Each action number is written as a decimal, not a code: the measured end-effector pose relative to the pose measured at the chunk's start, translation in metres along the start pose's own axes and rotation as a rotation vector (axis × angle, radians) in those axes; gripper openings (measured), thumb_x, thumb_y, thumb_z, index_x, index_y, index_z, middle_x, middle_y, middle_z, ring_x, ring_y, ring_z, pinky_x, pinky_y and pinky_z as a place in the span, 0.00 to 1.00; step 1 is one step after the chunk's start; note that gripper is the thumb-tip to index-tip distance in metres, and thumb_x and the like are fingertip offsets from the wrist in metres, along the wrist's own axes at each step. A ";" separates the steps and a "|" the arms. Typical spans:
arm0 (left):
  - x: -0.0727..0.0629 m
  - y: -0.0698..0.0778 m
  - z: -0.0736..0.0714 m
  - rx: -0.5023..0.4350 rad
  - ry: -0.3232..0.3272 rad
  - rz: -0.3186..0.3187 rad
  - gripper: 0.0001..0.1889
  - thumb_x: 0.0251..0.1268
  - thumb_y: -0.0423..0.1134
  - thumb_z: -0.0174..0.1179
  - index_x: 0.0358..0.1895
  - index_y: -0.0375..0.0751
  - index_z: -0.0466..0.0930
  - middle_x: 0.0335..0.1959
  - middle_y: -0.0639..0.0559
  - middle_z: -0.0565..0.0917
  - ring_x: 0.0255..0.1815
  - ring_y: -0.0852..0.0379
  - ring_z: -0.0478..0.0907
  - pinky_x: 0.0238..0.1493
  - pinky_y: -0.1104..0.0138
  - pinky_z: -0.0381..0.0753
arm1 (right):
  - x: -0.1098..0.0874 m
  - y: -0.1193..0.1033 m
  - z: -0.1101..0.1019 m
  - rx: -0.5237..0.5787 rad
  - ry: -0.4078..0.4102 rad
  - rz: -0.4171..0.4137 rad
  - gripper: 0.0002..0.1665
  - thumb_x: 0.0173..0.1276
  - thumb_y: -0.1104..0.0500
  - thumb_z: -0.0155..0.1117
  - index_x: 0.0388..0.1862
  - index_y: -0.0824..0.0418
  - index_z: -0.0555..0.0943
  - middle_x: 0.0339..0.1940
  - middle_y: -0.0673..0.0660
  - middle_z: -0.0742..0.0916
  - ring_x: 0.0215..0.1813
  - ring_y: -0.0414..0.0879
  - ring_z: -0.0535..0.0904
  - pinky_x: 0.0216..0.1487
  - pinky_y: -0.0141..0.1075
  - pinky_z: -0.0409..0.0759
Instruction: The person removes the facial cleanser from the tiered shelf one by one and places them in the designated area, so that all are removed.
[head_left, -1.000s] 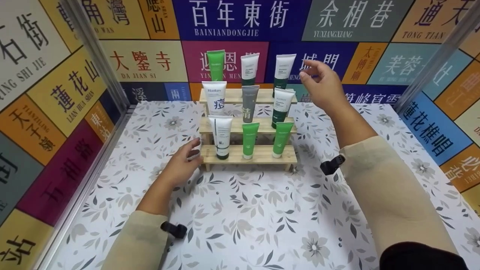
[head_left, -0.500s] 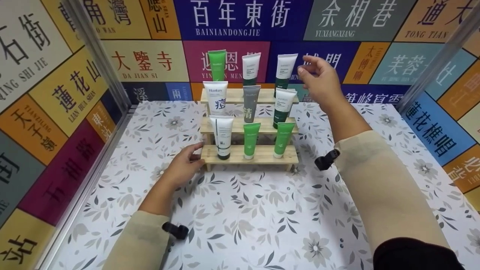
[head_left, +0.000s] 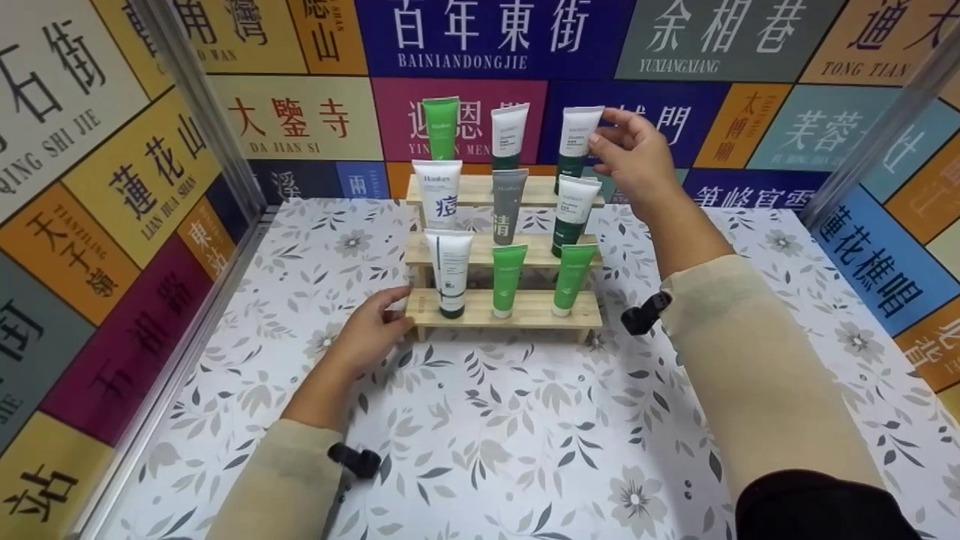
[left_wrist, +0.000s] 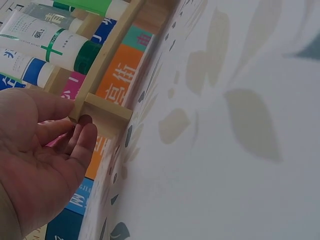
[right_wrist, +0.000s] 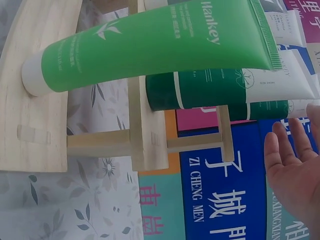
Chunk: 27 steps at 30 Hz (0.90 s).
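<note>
A three-step wooden rack [head_left: 517,321] holds three upright cosmetic tubes on each step. My left hand [head_left: 371,334] holds the left end of the lowest step; in the left wrist view its fingers [left_wrist: 82,137] bend at the corner of the wood. On the top step, my right hand [head_left: 637,161] pinches the upper right edge of a white and dark-green tube [head_left: 576,135], which stands upright. Its lower fingers [right_wrist: 274,150] are bent and free in the right wrist view, where the thumb side is cut off. A bright green tube [right_wrist: 150,47] is nearest that camera.
A white and green tube [head_left: 574,206] and a grey tube [head_left: 508,206] stand on the middle step. Another green tube [head_left: 508,277] is on the front step. Sign-printed walls [head_left: 450,37] surround the leaf-patterned tabletop [head_left: 465,435].
My right hand has moved left to the top right tube. My left hand has come in against the rack's end. The tubes hold their places on the rack.
</note>
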<state>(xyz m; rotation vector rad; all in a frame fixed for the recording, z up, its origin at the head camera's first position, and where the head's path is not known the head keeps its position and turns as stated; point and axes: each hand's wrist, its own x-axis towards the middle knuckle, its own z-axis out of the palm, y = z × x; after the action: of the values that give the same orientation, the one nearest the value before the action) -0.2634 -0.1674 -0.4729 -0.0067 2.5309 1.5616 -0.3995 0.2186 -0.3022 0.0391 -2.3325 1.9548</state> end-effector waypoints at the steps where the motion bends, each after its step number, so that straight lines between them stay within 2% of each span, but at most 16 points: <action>1: 0.000 0.000 0.000 -0.001 0.000 -0.002 0.31 0.78 0.39 0.61 0.81 0.52 0.68 0.80 0.45 0.71 0.72 0.46 0.78 0.70 0.54 0.81 | 0.000 0.000 0.001 0.007 0.000 0.002 0.30 0.80 0.54 0.66 0.78 0.44 0.73 0.73 0.53 0.82 0.70 0.47 0.79 0.71 0.44 0.79; 9: 0.000 -0.002 0.000 -0.017 0.003 0.006 0.30 0.77 0.39 0.62 0.80 0.53 0.71 0.79 0.47 0.71 0.73 0.46 0.77 0.72 0.52 0.80 | 0.000 -0.001 0.004 0.045 0.009 -0.023 0.29 0.79 0.57 0.67 0.76 0.44 0.75 0.68 0.51 0.84 0.68 0.47 0.79 0.71 0.45 0.78; 15: 0.000 -0.002 -0.001 -0.009 -0.001 -0.025 0.30 0.78 0.41 0.62 0.80 0.55 0.70 0.80 0.49 0.71 0.73 0.47 0.76 0.71 0.53 0.80 | -0.005 -0.009 0.007 0.084 0.000 -0.033 0.29 0.80 0.62 0.65 0.75 0.43 0.76 0.66 0.51 0.84 0.69 0.48 0.78 0.73 0.46 0.77; 20: 0.001 -0.003 0.001 -0.085 0.009 -0.038 0.31 0.76 0.38 0.63 0.80 0.52 0.71 0.76 0.46 0.76 0.69 0.47 0.80 0.63 0.58 0.85 | -0.009 -0.011 0.009 0.130 -0.001 -0.061 0.28 0.80 0.65 0.63 0.72 0.42 0.77 0.61 0.51 0.84 0.67 0.49 0.79 0.74 0.47 0.78; 23: 0.001 -0.003 0.002 -0.139 0.010 -0.050 0.31 0.76 0.36 0.63 0.80 0.52 0.71 0.73 0.45 0.79 0.66 0.48 0.81 0.58 0.60 0.86 | -0.008 -0.007 0.009 0.151 -0.003 -0.107 0.28 0.79 0.66 0.63 0.72 0.44 0.78 0.59 0.52 0.84 0.65 0.49 0.80 0.72 0.48 0.80; 27: 0.002 -0.003 0.003 -0.176 0.006 -0.085 0.30 0.76 0.36 0.62 0.79 0.55 0.72 0.71 0.46 0.80 0.64 0.50 0.82 0.57 0.62 0.85 | -0.005 -0.001 0.007 0.159 0.005 -0.138 0.27 0.79 0.66 0.63 0.71 0.46 0.77 0.58 0.52 0.84 0.62 0.49 0.82 0.69 0.47 0.81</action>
<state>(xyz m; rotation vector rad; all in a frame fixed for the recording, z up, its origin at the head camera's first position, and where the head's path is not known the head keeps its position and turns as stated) -0.2647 -0.1661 -0.4769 -0.1390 2.3560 1.7461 -0.3947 0.2114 -0.3026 0.2007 -2.1040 2.0631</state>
